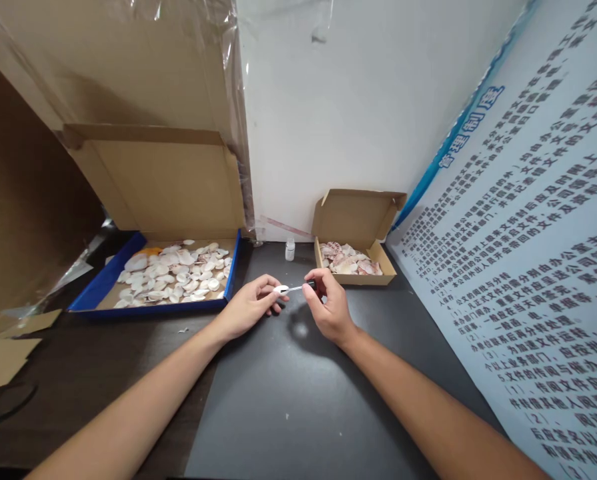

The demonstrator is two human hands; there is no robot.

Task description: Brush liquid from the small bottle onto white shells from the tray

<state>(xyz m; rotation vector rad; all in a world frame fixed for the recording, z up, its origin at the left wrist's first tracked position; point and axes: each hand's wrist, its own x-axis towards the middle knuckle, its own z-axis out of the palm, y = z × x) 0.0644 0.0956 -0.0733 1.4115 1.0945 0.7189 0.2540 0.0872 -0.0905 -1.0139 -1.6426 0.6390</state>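
Note:
My left hand (251, 305) pinches a small white shell (281, 289) above the dark table (288, 400). My right hand (328, 303) grips a thin brush with a black cap (301, 287), its tip touching the shell. A small clear bottle (289, 249) stands open just behind the hands. To the left lies a blue-edged cardboard box (231, 277) full of several white shells. A smaller brown box (378, 280) with pinkish shells sits to the right.
A white wall rises behind the table. A large printed poster (528, 233) leans along the right side. Cardboard sheets (8, 353) and plastic wrap stand and lie at the left, with a dark cord near the left edge.

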